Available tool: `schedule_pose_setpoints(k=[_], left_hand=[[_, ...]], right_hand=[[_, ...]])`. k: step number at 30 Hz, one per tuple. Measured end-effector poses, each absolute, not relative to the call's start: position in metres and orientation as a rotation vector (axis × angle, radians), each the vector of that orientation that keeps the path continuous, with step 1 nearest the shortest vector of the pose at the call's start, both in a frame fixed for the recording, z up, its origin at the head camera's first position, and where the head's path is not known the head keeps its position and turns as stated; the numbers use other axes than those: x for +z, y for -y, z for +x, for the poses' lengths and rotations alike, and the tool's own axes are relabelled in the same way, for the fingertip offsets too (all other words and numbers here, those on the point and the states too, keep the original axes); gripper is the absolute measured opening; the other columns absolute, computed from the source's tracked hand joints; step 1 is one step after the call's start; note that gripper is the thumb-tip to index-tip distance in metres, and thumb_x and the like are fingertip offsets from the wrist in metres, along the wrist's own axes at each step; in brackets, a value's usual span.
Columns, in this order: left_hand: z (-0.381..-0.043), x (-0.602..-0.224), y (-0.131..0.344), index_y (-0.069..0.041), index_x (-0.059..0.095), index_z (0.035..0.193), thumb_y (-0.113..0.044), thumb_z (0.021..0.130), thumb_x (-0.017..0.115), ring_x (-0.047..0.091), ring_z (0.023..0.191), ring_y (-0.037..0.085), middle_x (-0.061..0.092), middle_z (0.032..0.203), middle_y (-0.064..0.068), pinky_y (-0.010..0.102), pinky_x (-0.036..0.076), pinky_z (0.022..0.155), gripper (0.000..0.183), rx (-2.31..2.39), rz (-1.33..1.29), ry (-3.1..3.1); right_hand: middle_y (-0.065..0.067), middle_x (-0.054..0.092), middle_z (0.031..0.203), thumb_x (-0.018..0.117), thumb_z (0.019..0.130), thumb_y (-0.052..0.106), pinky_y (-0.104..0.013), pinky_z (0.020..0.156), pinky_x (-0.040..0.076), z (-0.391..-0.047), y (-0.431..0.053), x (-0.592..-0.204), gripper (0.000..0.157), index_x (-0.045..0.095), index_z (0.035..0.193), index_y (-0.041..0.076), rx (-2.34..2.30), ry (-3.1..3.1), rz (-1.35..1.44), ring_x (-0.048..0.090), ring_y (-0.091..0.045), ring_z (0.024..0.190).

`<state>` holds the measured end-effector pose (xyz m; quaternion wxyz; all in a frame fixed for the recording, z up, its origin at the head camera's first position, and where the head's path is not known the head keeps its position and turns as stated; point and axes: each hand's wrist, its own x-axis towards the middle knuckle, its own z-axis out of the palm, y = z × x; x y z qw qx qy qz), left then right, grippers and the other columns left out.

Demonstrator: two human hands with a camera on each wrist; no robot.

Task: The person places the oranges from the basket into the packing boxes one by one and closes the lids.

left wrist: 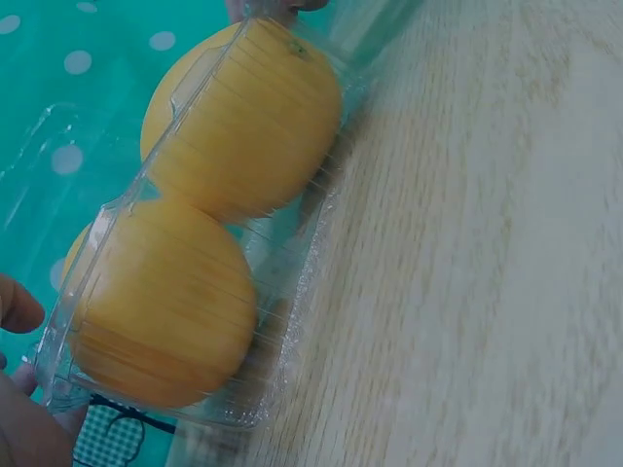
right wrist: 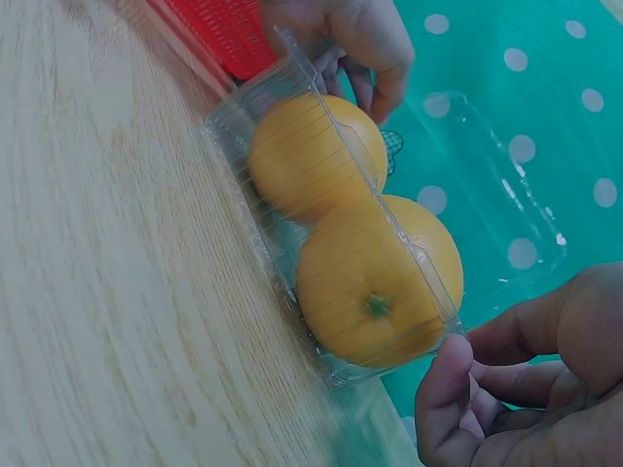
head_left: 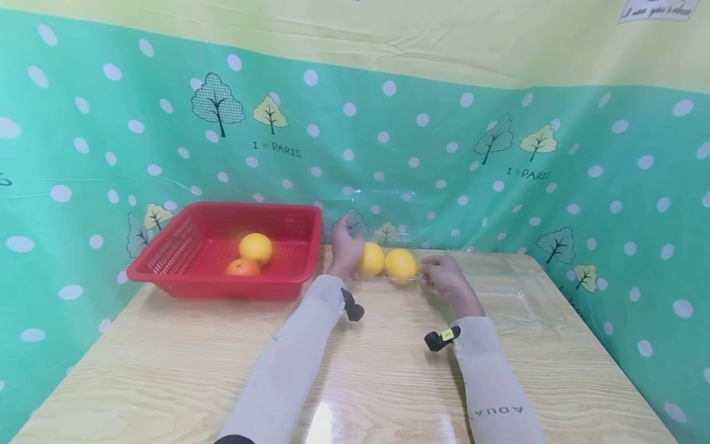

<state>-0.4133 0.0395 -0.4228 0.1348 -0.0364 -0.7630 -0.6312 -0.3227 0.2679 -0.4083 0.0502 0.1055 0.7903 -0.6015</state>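
A clear plastic clamshell box (right wrist: 234, 125) stands on the table with its lid raised against the curtain at the back. Two oranges lie side by side in it, a left orange (head_left: 370, 259) and a right orange (head_left: 402, 265). My left hand (head_left: 345, 250) holds the box's left end, thumb and fingers at the corner of its rim. At the other end, my right hand (right wrist: 545, 389) pinches the rim between thumb and forefinger, close beside the right orange's stem end.
To the left sits a red plastic basket (head_left: 222, 287) holding an orange (head_left: 256, 248) and a redder round fruit (head_left: 243, 267). More clear plastic packaging (head_left: 516, 302) lies on the table at the right. A green dotted curtain (head_left: 355, 123) hangs behind the wooden table (head_left: 383, 357).
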Motion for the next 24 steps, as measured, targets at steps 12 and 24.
schedule_pose_setpoints(k=[12,24], left_hand=[[-0.402,-0.403,-0.043,-0.007,0.039,0.153,-0.009,0.102,0.056,0.046,0.139,0.029,0.049,0.150,0.013,0.044,0.041,0.114,0.054,-1.676,-0.225,2.166],[-0.387,-0.366,-0.042,-0.002,0.050,0.144,0.000,0.099,0.055,0.049,0.133,0.029,0.051,0.140,0.013,0.039,0.043,0.112,0.045,-1.263,-0.328,2.259]], right_hand=[[-0.019,0.051,0.128,0.047,0.104,0.004,-0.040,0.092,0.055,-0.323,-0.271,-0.407,0.042,0.046,0.145,-0.007,-1.847,-2.397,0.330,0.061,-0.026,0.097],[-0.020,0.051,0.129,0.047,0.104,0.005,-0.039,0.091,0.056,-0.324,-0.270,-0.408,0.044,0.045,0.146,-0.008,-1.842,-2.392,0.319,0.061,-0.024,0.093]])
